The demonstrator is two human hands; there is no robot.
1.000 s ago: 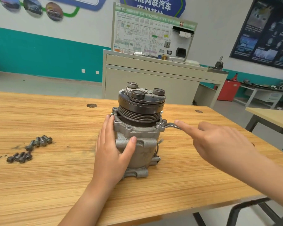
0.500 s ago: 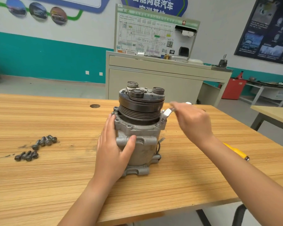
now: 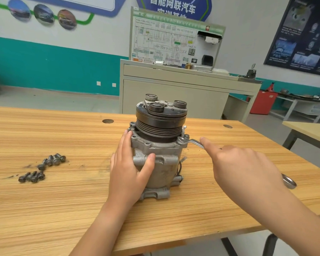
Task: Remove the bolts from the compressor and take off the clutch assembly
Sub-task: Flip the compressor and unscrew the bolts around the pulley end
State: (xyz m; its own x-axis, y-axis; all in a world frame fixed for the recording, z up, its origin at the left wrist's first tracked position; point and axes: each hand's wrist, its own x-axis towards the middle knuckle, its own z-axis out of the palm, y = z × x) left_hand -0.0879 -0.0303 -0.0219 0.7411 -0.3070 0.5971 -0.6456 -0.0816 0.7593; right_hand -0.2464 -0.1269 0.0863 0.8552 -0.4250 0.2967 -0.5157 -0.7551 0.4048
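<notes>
Head view: the compressor (image 3: 164,163) stands upright mid-table (image 3: 63,209), with the clutch (image 3: 161,119) still on top. The left hand (image 3: 127,167) grasps its body from 9 o'clock, thumb across the front. At 3 o'clock the right hand (image 3: 242,163) holds a wrench (image 3: 194,142), index finger laid straight along the handle, with the wrench head seated on a flange bolt (image 3: 186,136). Loose bolts (image 3: 53,159) lie well apart at 9 o'clock.

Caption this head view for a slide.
Left hand steadies the upright compressor; right hand holds a wrench at its flange; loose bolts lie aside.
</notes>
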